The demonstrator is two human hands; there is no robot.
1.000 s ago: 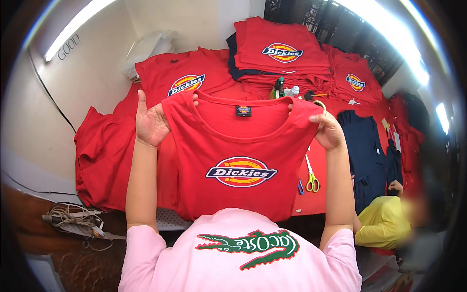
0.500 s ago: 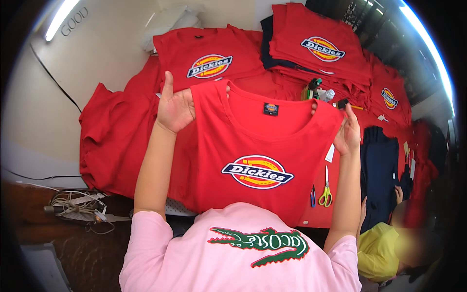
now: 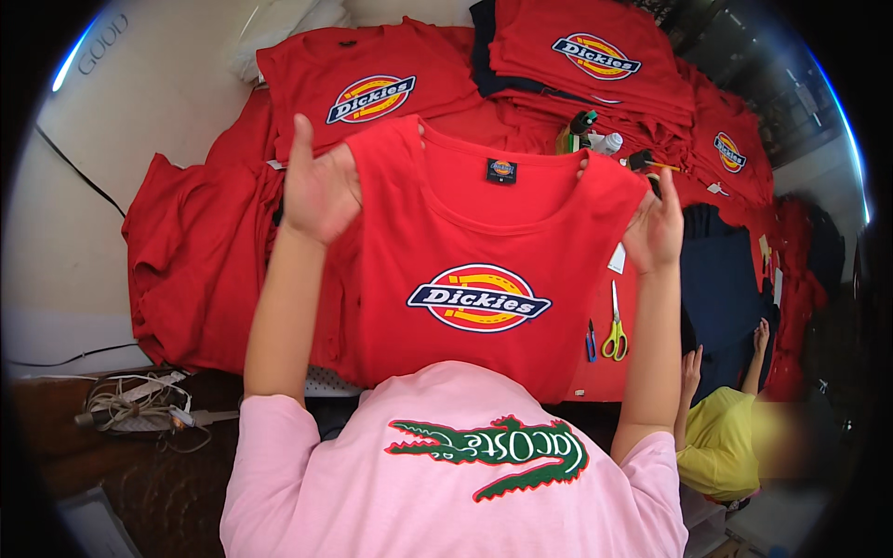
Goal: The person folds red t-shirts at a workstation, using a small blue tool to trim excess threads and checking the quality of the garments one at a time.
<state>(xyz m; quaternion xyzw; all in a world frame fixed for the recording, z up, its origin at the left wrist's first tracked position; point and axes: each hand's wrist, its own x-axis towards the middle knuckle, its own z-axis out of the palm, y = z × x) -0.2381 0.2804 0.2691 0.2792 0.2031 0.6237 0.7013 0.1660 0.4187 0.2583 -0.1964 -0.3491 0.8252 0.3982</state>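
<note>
Red sleeveless shirt (image 3: 474,240): just one, spread centre-stage between two hands!
Printed red tops (image 3: 521,56): three logos in full view behind.
Left hand (image 3: 321,186): wide open, thumb up, fingers behind one shoulder, bearing the cloth.
Right hand (image 3: 656,228): part-open, fingers behind the other shoulder.
Scissors (image 3: 615,341): one pair, near the right forearm (image 3: 648,358).

Bright centre, glare from a light tube (image 3: 73,63) at upper left, dark fisheye rim, lower-right blur

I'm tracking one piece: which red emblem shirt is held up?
The nearest red shirt, spread at its shoulders over the left hand and right hand; the other emblem shirts lie beyond it, touched by neither.
</note>
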